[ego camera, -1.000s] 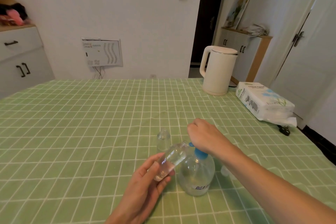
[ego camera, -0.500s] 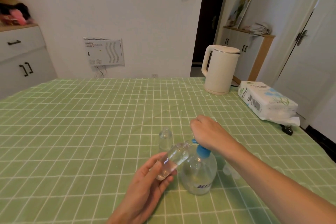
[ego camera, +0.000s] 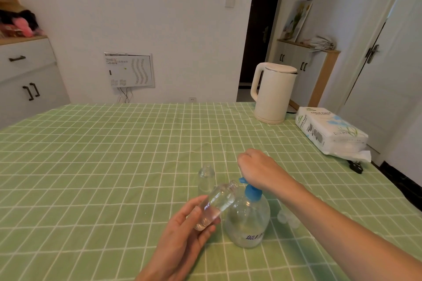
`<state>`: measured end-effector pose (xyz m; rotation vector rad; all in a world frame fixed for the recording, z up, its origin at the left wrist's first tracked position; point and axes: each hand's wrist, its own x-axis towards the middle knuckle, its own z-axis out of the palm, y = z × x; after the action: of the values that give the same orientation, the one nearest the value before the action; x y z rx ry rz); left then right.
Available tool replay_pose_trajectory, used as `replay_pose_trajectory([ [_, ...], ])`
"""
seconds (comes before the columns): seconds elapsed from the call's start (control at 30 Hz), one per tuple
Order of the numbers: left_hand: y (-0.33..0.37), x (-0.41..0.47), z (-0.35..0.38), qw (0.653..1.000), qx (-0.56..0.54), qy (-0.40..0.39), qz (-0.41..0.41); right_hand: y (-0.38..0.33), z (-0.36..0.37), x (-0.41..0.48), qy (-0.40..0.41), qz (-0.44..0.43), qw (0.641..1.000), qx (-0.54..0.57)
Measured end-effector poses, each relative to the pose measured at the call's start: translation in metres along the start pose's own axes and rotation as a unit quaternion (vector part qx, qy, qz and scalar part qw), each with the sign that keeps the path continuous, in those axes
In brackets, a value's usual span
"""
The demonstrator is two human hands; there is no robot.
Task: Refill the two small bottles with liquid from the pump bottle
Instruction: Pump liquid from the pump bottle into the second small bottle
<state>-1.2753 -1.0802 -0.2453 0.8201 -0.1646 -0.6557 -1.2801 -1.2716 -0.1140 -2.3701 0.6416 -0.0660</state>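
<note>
**A:** Head view, go. Where's the L hand?

**B:** Left hand (ego camera: 182, 235) is low centre, fingers & thumb wrapped round a small bottle (ego camera: 217, 204). It's clear plastic, cap off, tilted w/ its open neck aimed up-right.

**A:** Aimed at what?

**B:** The blue spout of the pump bottle (ego camera: 247, 219). That's the round clear one standing upright on the desk (ego camera: 91, 166), just right of the L hand. Neck sits right under the spout tip, v. close.

**A:** And the R hand?

**B:** Right hand (ego camera: 258, 169) is on top of the blue pump head, wrist side resting on it. Fingers curl down & away from the camera, so can't tell if they clasp anything.

**A:** The other one to fill?

**B:** Second small bottle (ego camera: 206, 178) is upright, uncapped, just behind the tilted one, nobody touching it.

**A:** Anything else nearby?

**B:** Two small clear bits (ego camera: 287, 218) lie beside the pump bottle under the R forearm. Maybe caps, too blurry to say. Far right there's a cream kettle (ego camera: 274, 93), then a tissue pack (ego camera: 328, 132) nearer the edge. Green check cloth covers the whole desk.
</note>
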Motion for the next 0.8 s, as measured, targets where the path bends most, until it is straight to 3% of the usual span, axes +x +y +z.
replay_pose_trajectory([
  [0.53, 0.0026, 0.0036, -0.0004, 0.999, -0.022, -0.035, -0.004, -0.0011, -0.0011, -0.0012, -0.005, 0.01, 1.0, 0.027],
  [0.8, 0.0055, 0.0027, -0.0002, 0.996, -0.016, -0.082, 0.034, -0.0008, 0.0011, -0.0022, 0.02, 0.009, 0.999, 0.045],
])
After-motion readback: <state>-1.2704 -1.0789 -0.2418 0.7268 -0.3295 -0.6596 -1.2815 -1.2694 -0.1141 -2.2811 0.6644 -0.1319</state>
